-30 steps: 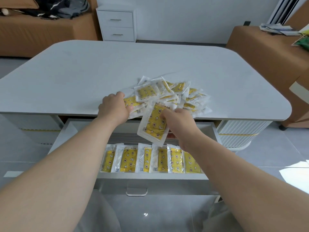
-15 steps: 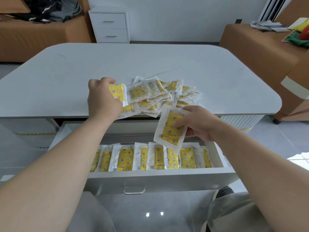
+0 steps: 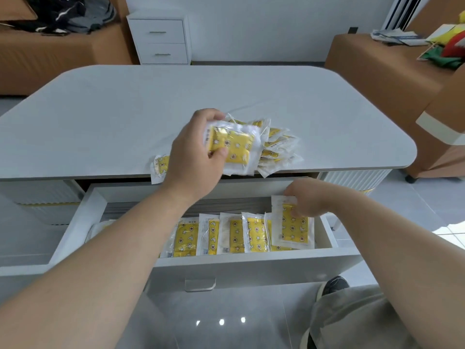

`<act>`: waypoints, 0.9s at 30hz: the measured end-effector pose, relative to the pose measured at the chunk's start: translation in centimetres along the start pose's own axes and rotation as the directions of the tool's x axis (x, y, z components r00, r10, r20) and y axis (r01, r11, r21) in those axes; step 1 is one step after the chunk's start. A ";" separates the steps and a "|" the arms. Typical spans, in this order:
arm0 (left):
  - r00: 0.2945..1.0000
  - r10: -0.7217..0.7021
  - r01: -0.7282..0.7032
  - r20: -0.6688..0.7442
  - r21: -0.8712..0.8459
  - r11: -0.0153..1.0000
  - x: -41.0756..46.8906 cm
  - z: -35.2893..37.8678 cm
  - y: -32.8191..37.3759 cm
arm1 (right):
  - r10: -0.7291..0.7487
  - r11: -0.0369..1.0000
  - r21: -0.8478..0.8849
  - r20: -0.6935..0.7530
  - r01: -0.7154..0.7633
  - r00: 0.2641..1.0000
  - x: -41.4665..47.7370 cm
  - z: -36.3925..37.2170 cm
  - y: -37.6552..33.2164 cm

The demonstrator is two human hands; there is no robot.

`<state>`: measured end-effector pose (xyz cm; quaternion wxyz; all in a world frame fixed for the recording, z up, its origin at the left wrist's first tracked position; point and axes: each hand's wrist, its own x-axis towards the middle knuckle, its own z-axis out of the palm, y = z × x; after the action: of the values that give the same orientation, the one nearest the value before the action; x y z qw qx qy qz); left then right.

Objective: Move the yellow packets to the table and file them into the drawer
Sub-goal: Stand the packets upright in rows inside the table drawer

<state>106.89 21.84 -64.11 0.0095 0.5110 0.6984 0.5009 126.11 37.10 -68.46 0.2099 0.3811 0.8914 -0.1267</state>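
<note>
A lone yellow packet (image 3: pixel 158 167) lies on the front edge of the grey desk (image 3: pixel 125 109), just left of the person's left hand (image 3: pixel 196 157). That hand is raised over the desk edge, fingers and thumb curled round a small bunch of packets (image 3: pixel 239 147). Immediately right of it, a loose heap of packets (image 3: pixel 279 147) is spread on the desk near the same edge. Below both hands, the white drawer (image 3: pixel 251 260) stands pulled open, with a row of packets (image 3: pixel 226 235) standing on edge inside it, partly hidden by the left forearm. Further right and lower, the right hand (image 3: pixel 304 200) reaches into the drawer, its fingertips pinching the top of a single packet (image 3: pixel 292 225) held upright at the right end of the row, beside the drawer's right wall. The two hands are well apart
</note>
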 end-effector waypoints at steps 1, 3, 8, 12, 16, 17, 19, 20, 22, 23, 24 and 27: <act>0.999 -0.009 0.009 0.049 -0.006 1.000 -0.3 0.2 0.2 | 0.004 1.000 -0.024 0.017 -0.003 1.000 0.2 0.4 0.2; 0.989 -0.053 0.053 0.137 0.002 0.999 -0.6 0.9 0.1 | 0.008 0.998 -0.060 0.053 -0.004 0.999 0.7 1.3 0.5; 0.957 -0.123 0.127 0.263 0.002 0.992 -1.2 2.0 -0.2 | 0.015 0.982 -0.189 0.107 0.005 0.994 2.7 4.2 1.3; 0.946 -0.130 0.126 0.296 0.032 0.991 -1.3 2.1 -0.2 | 0.026 0.961 -0.276 0.027 -0.018 0.999 3.4 5.6 1.4; 0.941 -0.144 0.141 0.305 0.032 0.989 -1.3 2.0 -0.3 | 0.023 0.930 -0.365 -0.020 -0.029 1.000 3.6 6.6 1.3; 0.941 -0.144 0.140 0.306 0.034 0.990 -1.3 2.0 -0.3 | 0.028 0.925 -0.378 -0.027 -0.036 0.999 3.5 6.8 1.2; 0.939 -0.146 0.143 0.311 0.034 0.989 -1.3 2.0 -0.3 | 0.046 0.923 -0.380 -0.044 -0.059 0.998 3.4 6.9 0.8; 0.937 -0.151 0.149 0.316 0.031 0.988 -1.2 2.0 -0.3 | 0.053 0.924 -0.377 -0.056 -0.070 0.997 3.4 7.0 0.6; 0.934 -0.156 0.156 0.322 0.027 0.987 -1.2 2.1 -0.3 | 0.051 0.917 -0.390 -0.097 -0.085 0.994 3.2 7.1 0.4; 0.934 -0.154 0.153 0.321 0.028 0.988 -1.2 2.1 -0.4 | 0.045 0.915 -0.394 -0.121 -0.090 0.992 3.1 7.0 0.2; 0.936 -0.151 0.149 0.320 0.030 0.988 -1.2 2.1 -0.4 | 0.038 0.920 -0.383 -0.137 -0.088 0.990 3.1 6.8 0.1; 0.929 -0.165 0.166 0.331 0.026 0.986 -1.0 2.2 -0.7 | 0.014 0.995 -0.092 -0.111 -0.024 0.994 2.5 4.8 -0.7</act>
<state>108.05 22.65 -66.22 0.1697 0.5274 0.7269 0.4058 125.43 36.30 -73.84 0.1793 0.3856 0.9030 -0.0616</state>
